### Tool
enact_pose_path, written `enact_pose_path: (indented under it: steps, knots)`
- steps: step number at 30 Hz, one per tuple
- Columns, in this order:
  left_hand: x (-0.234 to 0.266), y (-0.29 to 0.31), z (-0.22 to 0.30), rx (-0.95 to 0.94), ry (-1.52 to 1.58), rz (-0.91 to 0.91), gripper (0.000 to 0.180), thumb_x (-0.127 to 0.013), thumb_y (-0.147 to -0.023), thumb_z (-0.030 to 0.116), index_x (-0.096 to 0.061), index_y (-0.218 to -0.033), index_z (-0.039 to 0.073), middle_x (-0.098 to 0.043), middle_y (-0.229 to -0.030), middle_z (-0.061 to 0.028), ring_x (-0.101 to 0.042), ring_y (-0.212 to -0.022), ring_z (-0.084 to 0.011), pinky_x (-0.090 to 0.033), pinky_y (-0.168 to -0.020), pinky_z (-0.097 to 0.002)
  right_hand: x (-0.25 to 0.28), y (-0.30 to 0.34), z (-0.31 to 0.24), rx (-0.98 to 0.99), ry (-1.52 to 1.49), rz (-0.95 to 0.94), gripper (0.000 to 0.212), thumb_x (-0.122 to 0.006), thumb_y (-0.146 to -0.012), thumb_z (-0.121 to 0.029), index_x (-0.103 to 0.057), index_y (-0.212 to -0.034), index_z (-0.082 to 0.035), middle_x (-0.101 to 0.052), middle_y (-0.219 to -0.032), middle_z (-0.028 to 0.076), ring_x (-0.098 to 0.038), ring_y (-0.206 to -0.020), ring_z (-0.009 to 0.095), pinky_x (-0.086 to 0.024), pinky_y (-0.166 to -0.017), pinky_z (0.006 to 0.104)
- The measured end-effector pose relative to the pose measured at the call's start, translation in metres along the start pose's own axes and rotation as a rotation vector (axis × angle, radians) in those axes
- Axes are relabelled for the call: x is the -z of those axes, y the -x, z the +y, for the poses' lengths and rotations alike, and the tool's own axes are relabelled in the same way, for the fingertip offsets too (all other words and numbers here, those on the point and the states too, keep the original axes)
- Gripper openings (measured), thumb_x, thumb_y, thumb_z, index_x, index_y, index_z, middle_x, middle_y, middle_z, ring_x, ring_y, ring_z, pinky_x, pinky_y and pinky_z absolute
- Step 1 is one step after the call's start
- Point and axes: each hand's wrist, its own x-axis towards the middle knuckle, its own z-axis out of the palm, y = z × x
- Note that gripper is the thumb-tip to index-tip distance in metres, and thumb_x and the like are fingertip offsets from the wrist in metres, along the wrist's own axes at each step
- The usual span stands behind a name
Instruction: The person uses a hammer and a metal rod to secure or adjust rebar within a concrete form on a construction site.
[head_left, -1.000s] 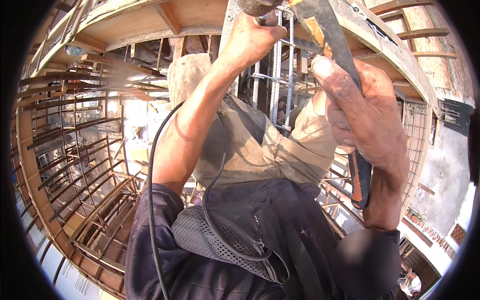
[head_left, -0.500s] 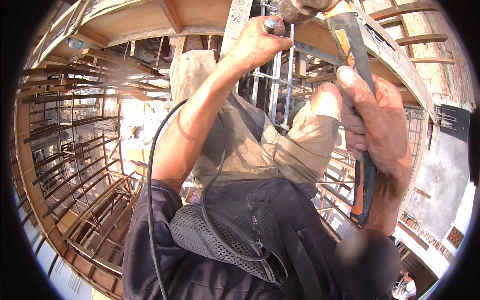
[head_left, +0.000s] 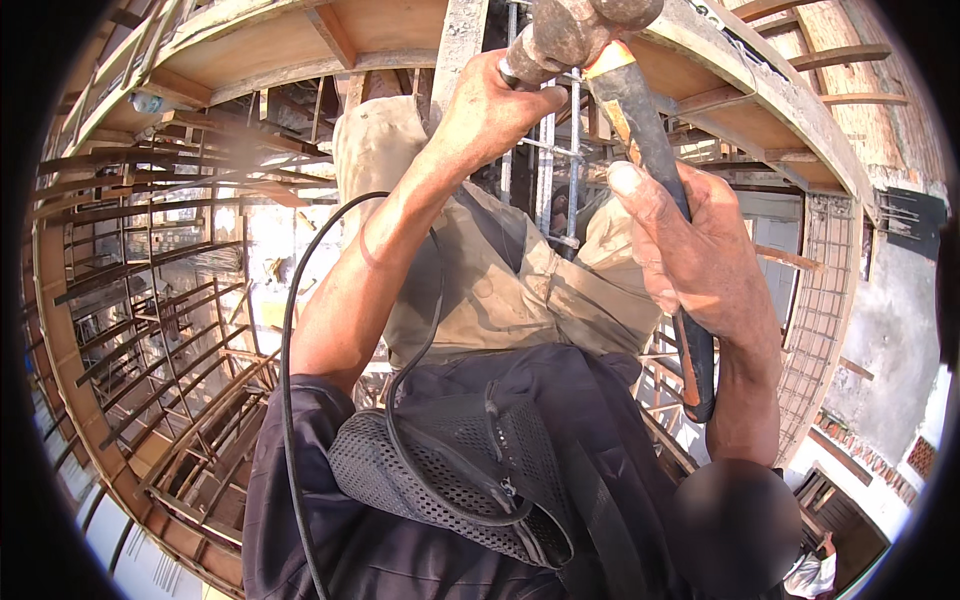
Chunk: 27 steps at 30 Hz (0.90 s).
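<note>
While steel bars point(head_left: 574, 190) run between the person's legs point(head_left: 470, 300), the right hand point(head_left: 695, 250) wraps tightly round the handle point(head_left: 650, 130) of a hammer point(head_left: 625, 95), its head point(head_left: 575, 40) just beside the left hand point(head_left: 490, 112). That hand clasps what seems a metal rod point(head_left: 507, 74), mostly hidden. This looks like a hammering step; the next blow seems to call for careful aim and a steady rod.

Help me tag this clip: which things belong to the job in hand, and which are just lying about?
In use:
hammer, gripped by the right hand
metal piece, mostly hidden in the left hand
possibly the steel bars below

Just about:
black cable
black mesh pouch
wooden boards
</note>
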Motion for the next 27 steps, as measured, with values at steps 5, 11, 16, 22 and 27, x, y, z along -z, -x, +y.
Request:
enact_pose_path:
  steps: [5,11,16,22,27]
  knots:
    - [0.007,0.061,0.025,0.146,-0.052,-0.135,0.04,-0.074,-0.084,0.017,-0.043,-0.061,0.005,-0.035,-0.055,0.0014,-0.031,-0.057,-0.0066,-0.03,-0.048,-0.0287,0.003,0.032,0.021,-0.122,-0.078,0.047,0.023,-0.061,-0.1,-0.027,-0.059,-0.103,-0.004,-0.045,-0.061,-0.007,-0.037,-0.045,0.001,-0.032,-0.041,0.0209]
    - [0.012,0.144,0.002,-0.325,-0.021,-0.379,0.035,-0.071,-0.081,0.003,-0.045,-0.057,0.008,-0.046,-0.052,-0.0032,-0.05,-0.048,-0.0208,-0.039,-0.052,-0.0316,0.009,0.046,0.056,-0.273,-0.282,0.076,0.029,-0.063,-0.099,-0.033,-0.056,-0.085,-0.007,-0.044,-0.058,-0.005,-0.039,-0.043,0.002,-0.031,-0.039,0.0217]
    - [0.014,0.082,0.045,-0.098,0.003,0.129,0.051,-0.075,-0.089,0.012,-0.04,-0.053,0.008,-0.032,-0.049,0.0051,-0.03,-0.051,-0.0016,-0.024,-0.042,-0.0246,0.016,0.051,0.066,-0.294,-0.25,0.14,0.034,-0.066,-0.097,-0.037,-0.055,-0.086,-0.007,-0.045,-0.058,-0.004,-0.041,-0.042,0.004,-0.034,-0.039,0.0229]
    - [0.025,0.026,0.114,-0.192,0.223,0.151,0.052,-0.075,-0.088,0.01,-0.032,-0.058,0.013,-0.033,-0.056,0.0075,-0.034,-0.055,-0.0015,-0.027,-0.048,-0.0236,0.025,0.07,0.058,-0.069,-0.223,0.27,0.036,-0.063,-0.098,-0.038,-0.05,-0.082,-0.009,-0.044,-0.051,-0.003,-0.041,-0.036,0.004,-0.032,-0.035,0.0214]
    - [0.029,0.005,0.166,-0.373,0.249,0.211,0.038,-0.073,-0.088,0.015,-0.048,-0.06,0.017,-0.043,-0.048,0.0067,-0.033,-0.038,-0.0008,-0.024,-0.034,-0.0194,0.026,0.078,0.056,-0.057,-0.291,0.274,0.038,-0.063,-0.098,-0.04,-0.049,-0.084,-0.008,-0.043,-0.05,-0.003,-0.041,-0.036,0.005,-0.032,-0.035,0.0217]
